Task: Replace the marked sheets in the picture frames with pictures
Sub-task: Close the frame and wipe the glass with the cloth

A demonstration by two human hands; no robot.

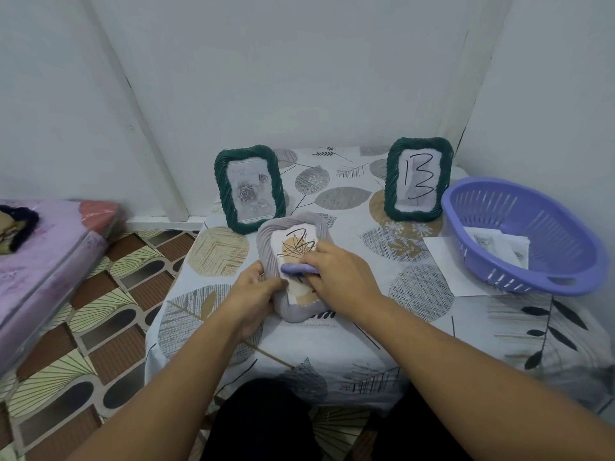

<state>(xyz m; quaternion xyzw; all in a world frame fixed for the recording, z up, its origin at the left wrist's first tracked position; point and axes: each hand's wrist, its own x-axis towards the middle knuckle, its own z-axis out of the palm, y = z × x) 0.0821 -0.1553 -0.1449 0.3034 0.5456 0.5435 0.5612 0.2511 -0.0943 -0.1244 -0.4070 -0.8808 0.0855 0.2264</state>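
Note:
A grey-lilac ribbed picture frame (266,241) lies flat on the table in front of me. The sheet (299,239) in it has a black marker scribble over a tan leaf print. My left hand (253,294) grips the frame's left edge. My right hand (336,274) rests over the frame's right side, its fingers curled round a small purple piece (296,268) lying across the sheet. Behind stand two green rope-edged frames: the left green frame (249,189) shows a rose picture, and the right green frame (418,179) holds a sheet marked "13".
A purple slotted basket (519,241) at the right holds loose pictures (492,244), one of them showing a cat. A white sheet (446,261) lies partly under the basket. The table (416,327) has a leaf-print cloth and stands in a wall corner. A mattress (43,254) lies to the left.

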